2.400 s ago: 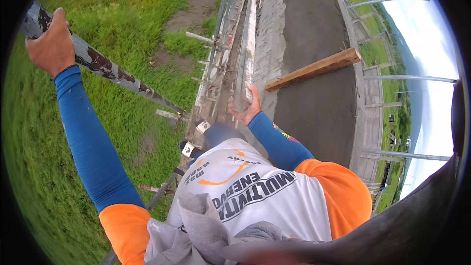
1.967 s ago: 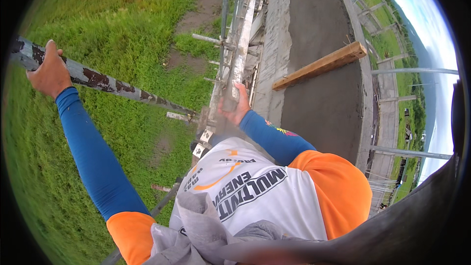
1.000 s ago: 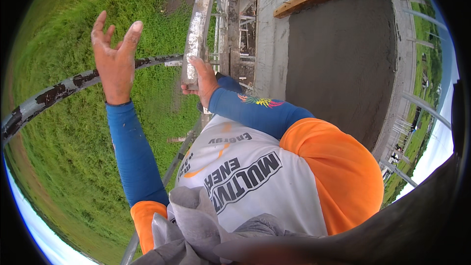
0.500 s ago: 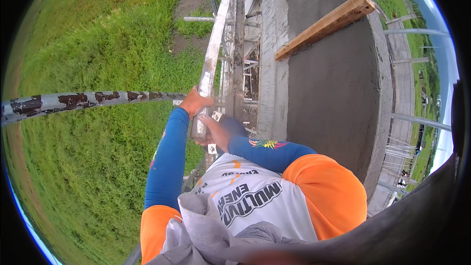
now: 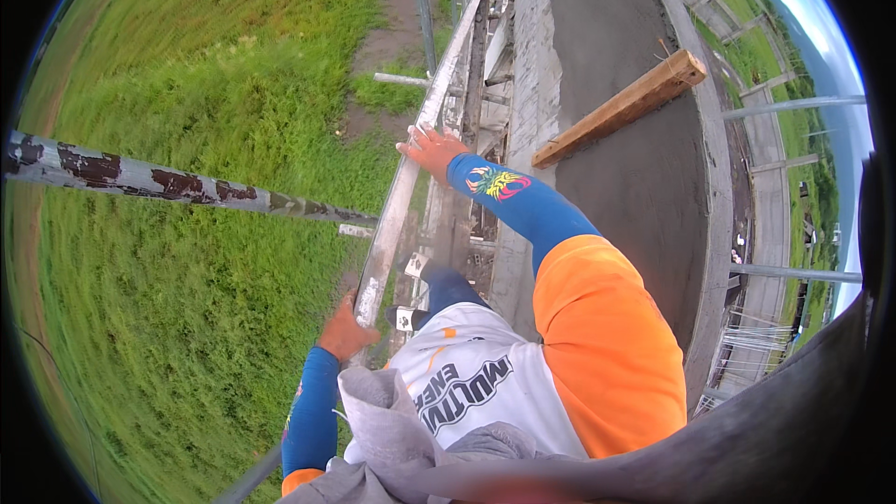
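Observation:
A long, straight, cement-smeared bar (image 5: 397, 205) slants from near my body up and to the right, out beyond the narrow walkway. My left hand (image 5: 347, 331) grips its near end, fingers partly hidden by the bar. Farther along, my right hand (image 5: 434, 151) lies over the bar with its fingers curled across the far edge. Beneath the bar, my feet (image 5: 411, 317) in dark footwear with white straps show on the walkway.
To the right lies a grey wet-concrete surface (image 5: 644, 177) inside a raised rim (image 5: 714, 196), with a wooden beam (image 5: 621, 112) across it. A peeling scaffold pipe (image 5: 168, 182) crosses at left, above grass (image 5: 187, 317) far below. Thinner pipes stand at the right.
My hands were close together at the bar's near end. Now the right has slid far up the bar, the left has come closer to my body, and the bar tilts more rightward.

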`<state>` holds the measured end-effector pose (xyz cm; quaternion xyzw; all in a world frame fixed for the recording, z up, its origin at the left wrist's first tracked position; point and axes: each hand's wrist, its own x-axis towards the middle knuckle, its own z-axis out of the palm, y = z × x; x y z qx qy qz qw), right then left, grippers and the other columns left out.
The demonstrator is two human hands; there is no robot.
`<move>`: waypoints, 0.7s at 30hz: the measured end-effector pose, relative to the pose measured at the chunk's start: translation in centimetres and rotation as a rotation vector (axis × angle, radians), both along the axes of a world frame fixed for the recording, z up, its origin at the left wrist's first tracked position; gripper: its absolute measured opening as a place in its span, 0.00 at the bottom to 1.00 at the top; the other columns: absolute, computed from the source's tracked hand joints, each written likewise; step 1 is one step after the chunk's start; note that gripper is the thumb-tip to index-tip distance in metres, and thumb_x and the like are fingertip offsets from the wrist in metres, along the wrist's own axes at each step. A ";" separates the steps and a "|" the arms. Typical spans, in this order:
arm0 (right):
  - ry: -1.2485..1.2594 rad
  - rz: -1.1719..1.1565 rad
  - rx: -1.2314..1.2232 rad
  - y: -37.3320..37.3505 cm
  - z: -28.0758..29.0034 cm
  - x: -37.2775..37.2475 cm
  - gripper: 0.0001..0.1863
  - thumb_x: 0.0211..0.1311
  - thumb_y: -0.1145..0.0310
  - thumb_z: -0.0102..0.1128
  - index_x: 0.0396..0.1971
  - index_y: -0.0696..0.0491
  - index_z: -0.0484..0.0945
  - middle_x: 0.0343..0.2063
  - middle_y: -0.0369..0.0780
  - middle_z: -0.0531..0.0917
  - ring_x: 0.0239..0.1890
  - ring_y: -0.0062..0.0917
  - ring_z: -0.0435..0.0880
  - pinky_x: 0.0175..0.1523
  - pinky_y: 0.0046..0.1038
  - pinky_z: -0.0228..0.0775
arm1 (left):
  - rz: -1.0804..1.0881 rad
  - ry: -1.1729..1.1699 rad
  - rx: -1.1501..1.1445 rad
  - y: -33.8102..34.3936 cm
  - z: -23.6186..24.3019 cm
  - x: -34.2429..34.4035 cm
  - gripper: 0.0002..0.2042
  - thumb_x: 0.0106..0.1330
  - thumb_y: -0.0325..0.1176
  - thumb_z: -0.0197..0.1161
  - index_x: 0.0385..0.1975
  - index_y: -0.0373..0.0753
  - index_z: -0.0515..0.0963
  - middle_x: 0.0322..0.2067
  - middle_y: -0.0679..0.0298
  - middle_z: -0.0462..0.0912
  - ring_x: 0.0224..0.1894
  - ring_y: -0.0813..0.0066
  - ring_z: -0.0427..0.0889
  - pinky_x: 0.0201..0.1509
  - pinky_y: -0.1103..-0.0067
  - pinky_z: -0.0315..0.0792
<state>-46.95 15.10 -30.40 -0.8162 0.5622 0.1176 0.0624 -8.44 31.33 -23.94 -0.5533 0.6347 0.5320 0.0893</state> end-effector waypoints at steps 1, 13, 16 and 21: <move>0.031 0.083 0.054 -0.8 -0.3 0.2 0.43 0.57 0.73 0.64 0.74 0.41 0.59 0.74 0.48 0.60 0.79 0.44 0.52 0.76 0.57 0.54 | 0.015 0.012 0.001 1.1 0.6 1.1 0.53 0.46 0.41 0.76 0.74 0.32 0.54 0.58 0.36 0.77 0.59 0.45 0.80 0.65 0.67 0.73; -0.276 0.754 0.280 -1.0 -0.7 9.3 0.22 0.45 0.61 0.75 0.37 0.55 0.77 0.33 0.48 0.85 0.45 0.50 0.84 0.50 0.50 0.76 | 0.113 0.072 0.049 10.8 12.6 12.3 0.55 0.41 0.37 0.79 0.73 0.29 0.56 0.63 0.40 0.74 0.65 0.54 0.76 0.69 0.72 0.69; -0.359 0.789 0.345 0.4 1.9 12.3 0.18 0.43 0.64 0.71 0.33 0.56 0.78 0.29 0.49 0.84 0.38 0.52 0.84 0.42 0.51 0.76 | 0.390 0.020 0.176 12.9 14.1 15.2 0.55 0.39 0.35 0.77 0.74 0.35 0.58 0.67 0.48 0.70 0.69 0.53 0.70 0.73 0.66 0.64; -0.459 0.783 0.385 2.3 6.5 17.4 0.18 0.43 0.61 0.70 0.31 0.55 0.77 0.28 0.50 0.84 0.37 0.51 0.84 0.41 0.50 0.75 | 0.240 -1.069 -0.328 17.9 23.0 13.7 0.55 0.36 0.30 0.77 0.75 0.54 0.62 0.78 0.60 0.54 0.80 0.53 0.47 0.78 0.51 0.54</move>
